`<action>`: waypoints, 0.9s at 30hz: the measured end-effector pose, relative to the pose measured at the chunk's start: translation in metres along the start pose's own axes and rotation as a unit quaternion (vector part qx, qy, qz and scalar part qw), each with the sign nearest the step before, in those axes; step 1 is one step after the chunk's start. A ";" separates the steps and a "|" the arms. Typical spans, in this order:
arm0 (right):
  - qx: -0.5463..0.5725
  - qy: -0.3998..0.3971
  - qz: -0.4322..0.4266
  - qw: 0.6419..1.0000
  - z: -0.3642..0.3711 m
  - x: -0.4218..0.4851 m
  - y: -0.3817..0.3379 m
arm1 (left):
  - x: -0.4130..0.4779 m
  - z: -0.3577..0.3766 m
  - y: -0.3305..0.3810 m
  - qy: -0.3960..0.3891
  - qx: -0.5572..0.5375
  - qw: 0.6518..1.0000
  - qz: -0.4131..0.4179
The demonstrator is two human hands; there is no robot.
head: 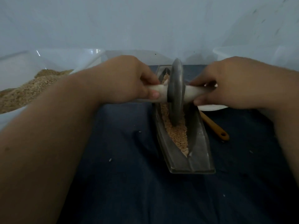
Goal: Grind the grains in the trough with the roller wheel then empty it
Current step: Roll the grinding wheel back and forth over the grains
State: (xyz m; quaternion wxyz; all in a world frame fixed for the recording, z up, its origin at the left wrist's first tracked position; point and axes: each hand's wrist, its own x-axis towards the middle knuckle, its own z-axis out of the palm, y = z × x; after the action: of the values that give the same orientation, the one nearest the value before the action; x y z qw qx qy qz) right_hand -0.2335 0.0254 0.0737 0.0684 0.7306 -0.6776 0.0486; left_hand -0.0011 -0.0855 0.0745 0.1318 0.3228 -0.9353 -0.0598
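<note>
Grains (176, 133) lay along the grey trough (199, 152) at the centre of the frame on the dark blue surface (129, 175), with the roller wheel (177, 92) standing upright in them. The left hand (123, 78) and the right hand (234, 83) each curled tightly round one end of the wheel's white handle. At upper left, a clear tub (64, 54) held a heap of tan meal (24, 92).

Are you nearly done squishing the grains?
Already done: a heap of brown ground meal lies in the clear plastic tub on the left. In hand: the left hand and right hand grip the pale handles either side of the grey disc roller wheel, which stands in the tan grains in the grey boat-shaped trough. Left: the grains look coarse, and the trough is not yet emptied.
</note>
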 end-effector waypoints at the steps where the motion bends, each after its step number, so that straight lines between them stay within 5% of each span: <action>1: 0.008 -0.020 -0.011 1.000 -0.006 -0.007 -0.003 | -0.004 -0.005 0.002 -0.015 -0.004 1.000 0.017; 8: 0.079 -0.028 0.022 0.996 0.000 -0.010 0.000 | 0.001 0.001 -0.001 -0.016 -0.031 0.999 0.009; 15: 0.019 0.189 0.053 0.980 0.050 0.031 0.002 | 0.025 0.038 -0.004 0.136 0.034 0.989 -0.045; 18: 0.032 0.224 0.062 0.972 0.057 0.039 0.005 | 0.035 0.049 -0.001 0.184 0.083 0.978 -0.058; 22: 0.021 0.170 0.070 0.983 0.052 0.037 0.009 | 0.033 0.045 0.003 0.182 0.119 0.976 -0.027; 27: 0.015 0.048 0.017 0.999 0.011 0.008 0.009 | 0.008 0.012 0.005 0.060 0.098 0.993 0.020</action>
State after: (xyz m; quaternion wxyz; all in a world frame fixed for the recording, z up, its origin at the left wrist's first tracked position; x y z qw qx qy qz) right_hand -0.2422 0.0149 0.0645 0.0889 0.7167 -0.6851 0.0953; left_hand -0.0139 -0.0865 0.0654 0.1560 0.3182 -0.9335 0.0545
